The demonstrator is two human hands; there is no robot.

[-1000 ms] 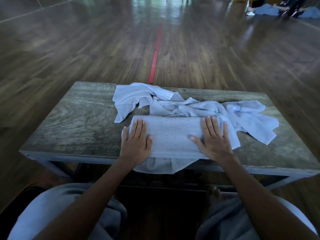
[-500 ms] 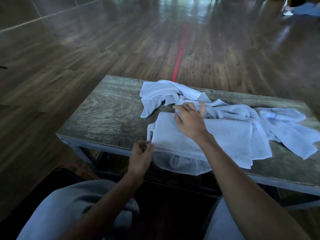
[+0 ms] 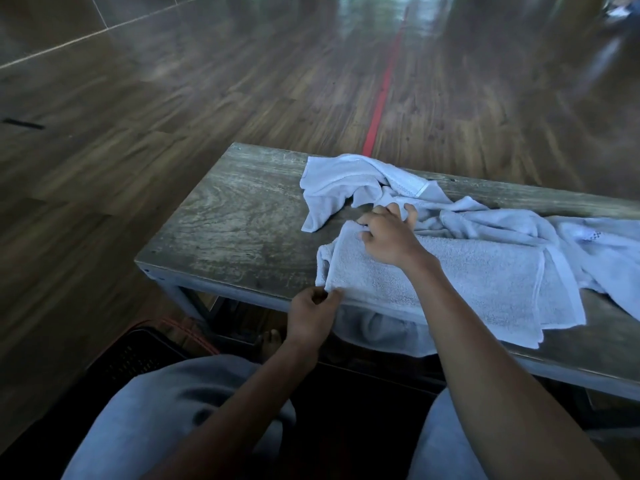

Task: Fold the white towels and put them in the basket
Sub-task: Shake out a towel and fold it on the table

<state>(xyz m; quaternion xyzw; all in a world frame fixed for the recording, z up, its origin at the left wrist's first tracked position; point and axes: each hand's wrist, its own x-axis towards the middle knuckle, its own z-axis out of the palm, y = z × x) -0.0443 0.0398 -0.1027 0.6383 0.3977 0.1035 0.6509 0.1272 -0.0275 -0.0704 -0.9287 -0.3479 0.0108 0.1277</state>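
**Mia:** What is down on the left?

**Ben:** A dark basket (image 3: 138, 348) with little holes and a red rim. It sits on the wood floor (image 3: 173, 98), next to the person's left knee (image 3: 166, 403) and by the table (image 3: 235, 230) leg. It is too dark to see inside.

**Mia:** And on the table?

**Ben:** The left part is bare grey wood. Then comes the left hand (image 3: 311, 313), at the near edge. Its thumb and fingers pinch the near left corner of the folded towel (image 3: 467, 282).

**Mia:** Where is the other hand?

**Ben:** The right hand (image 3: 388, 237) reaches across to the far left corner of the same towel. Its fingers curl over that corner and grip it.

**Mia:** How does the towel lie?

**Ben:** It is white and lies flat in a long shape on the near side of the table. A bit of it hangs down over the edge, under the left hand.

**Mia:** Are there more?

**Ben:** Yes. The loose towels (image 3: 346, 181) lie in a crumpled heap behind the folded one, touching it. They spread to the right side of the table.

**Mia:** What is far away?

**Ben:** A red line (image 3: 381, 91) runs along the floor behind the table.
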